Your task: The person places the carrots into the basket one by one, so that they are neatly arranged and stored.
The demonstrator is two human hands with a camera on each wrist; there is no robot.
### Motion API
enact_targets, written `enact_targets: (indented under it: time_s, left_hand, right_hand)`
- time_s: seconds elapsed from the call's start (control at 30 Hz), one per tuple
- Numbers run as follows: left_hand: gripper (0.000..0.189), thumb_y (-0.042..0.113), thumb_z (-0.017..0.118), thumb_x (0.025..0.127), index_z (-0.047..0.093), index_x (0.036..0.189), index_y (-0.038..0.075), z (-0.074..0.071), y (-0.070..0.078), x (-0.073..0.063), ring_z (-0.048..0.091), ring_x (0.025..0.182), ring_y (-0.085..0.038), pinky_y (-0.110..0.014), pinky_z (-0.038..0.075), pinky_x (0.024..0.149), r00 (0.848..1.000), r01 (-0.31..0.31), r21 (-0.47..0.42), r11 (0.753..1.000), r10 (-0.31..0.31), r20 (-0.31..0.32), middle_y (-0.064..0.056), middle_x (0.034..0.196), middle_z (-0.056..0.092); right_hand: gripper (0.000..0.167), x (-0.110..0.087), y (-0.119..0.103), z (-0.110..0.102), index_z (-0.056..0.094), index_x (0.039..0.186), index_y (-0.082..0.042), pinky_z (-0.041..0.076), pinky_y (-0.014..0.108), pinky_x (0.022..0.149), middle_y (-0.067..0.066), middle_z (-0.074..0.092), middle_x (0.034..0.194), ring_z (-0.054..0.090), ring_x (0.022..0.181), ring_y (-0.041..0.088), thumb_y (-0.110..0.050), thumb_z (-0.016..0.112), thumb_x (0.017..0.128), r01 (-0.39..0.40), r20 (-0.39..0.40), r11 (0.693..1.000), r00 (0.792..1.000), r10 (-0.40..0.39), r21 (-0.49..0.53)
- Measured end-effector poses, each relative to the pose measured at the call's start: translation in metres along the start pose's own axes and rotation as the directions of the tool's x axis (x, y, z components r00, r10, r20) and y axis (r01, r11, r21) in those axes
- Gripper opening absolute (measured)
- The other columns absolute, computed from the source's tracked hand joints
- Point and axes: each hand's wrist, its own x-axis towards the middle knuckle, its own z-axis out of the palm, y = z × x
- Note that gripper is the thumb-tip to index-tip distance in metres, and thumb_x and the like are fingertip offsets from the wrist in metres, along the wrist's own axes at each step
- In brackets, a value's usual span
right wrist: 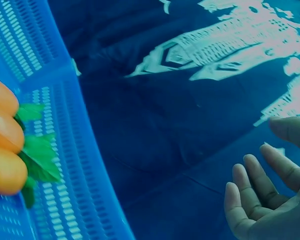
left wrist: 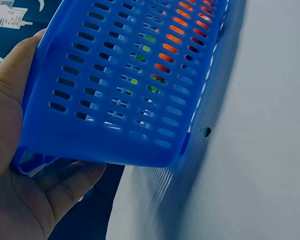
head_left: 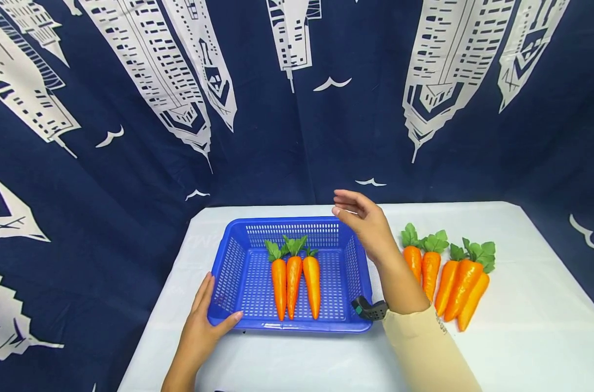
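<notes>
Three orange carrots [head_left: 293,283] with green leaves lie side by side in a blue plastic basket [head_left: 297,327], tops toward the back wall. My left hand [head_left: 202,317] rests against the basket's front left corner, thumb along the front rim and fingers straight beside the left side. In the left wrist view, that hand [left wrist: 12,105] spans the corner of the perforated basket [left wrist: 105,145]. My right hand [head_left: 367,223] hovers around the back right corner, fingers loosely bent and holding nothing. The right wrist view shows the same hand [right wrist: 270,195] with spread fingers, apart from the basket.
To the right of the basket, several more carrots [head_left: 465,286] lie in two groups on the white tabletop [head_left: 537,326], partly behind my right forearm. A dark blue curtain [head_left: 287,147] with white buildings hangs behind the table. A dark band [head_left: 369,308] circles my right wrist.
</notes>
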Motion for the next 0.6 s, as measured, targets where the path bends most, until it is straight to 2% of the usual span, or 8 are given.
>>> enact_targets:
  time_s: [0.2,0.37,0.5,0.6]
  left_hand:
    - [0.108,0.049,0.080,0.084,0.014,0.164,0.021,0.000,0.002,0.000,0.015,0.157,-0.039,-0.067,0.019,0.121,1.000,-0.008,0.004,1.000,0.008,0.002,0.005,0.172,0.006]
    - [0.108,0.051,0.080,0.083,0.013,0.164,0.025,-0.001,0.002,0.000,0.015,0.158,-0.038,-0.067,0.020,0.121,1.000,-0.017,0.005,1.000,0.017,-0.001,0.007,0.172,0.006]
    - [0.108,0.051,0.080,0.083,0.013,0.164,0.024,0.000,0.001,0.000,0.016,0.157,-0.038,-0.068,0.021,0.120,1.000,-0.017,0.008,1.000,0.017,-0.001,0.007,0.172,0.006]
    - [0.108,0.049,0.081,0.083,0.014,0.164,0.024,0.000,-0.001,0.000,0.016,0.157,-0.038,-0.068,0.021,0.120,1.000,-0.016,0.006,1.000,0.016,-0.005,0.007,0.172,0.006]
  right_hand:
    - [0.046,-0.007,0.000,-0.025,0.059,0.139,-0.009,0.050,0.012,0.097,-0.001,0.065,0.127,0.062,0.117,0.013,-0.022,0.069,0.097,0.010,-0.092,0.999,0.996,-0.013,-0.041]
    - [0.049,-0.013,0.003,-0.044,0.058,0.141,-0.011,0.049,0.009,0.096,-0.004,0.065,0.127,0.062,0.114,0.004,-0.025,0.070,0.096,-0.047,-0.180,0.996,0.983,0.032,-0.079]
    - [0.050,-0.018,0.008,-0.057,0.057,0.143,-0.014,0.047,0.006,0.094,-0.008,0.062,0.129,0.060,0.115,0.002,-0.025,0.070,0.096,-0.115,-0.252,0.991,0.963,0.095,-0.068]
    - [0.049,-0.021,0.014,-0.066,0.057,0.144,-0.018,0.047,0.009,0.099,-0.006,0.061,0.134,0.058,0.120,0.004,-0.025,0.068,0.097,-0.174,-0.323,0.984,0.934,0.150,-0.046]
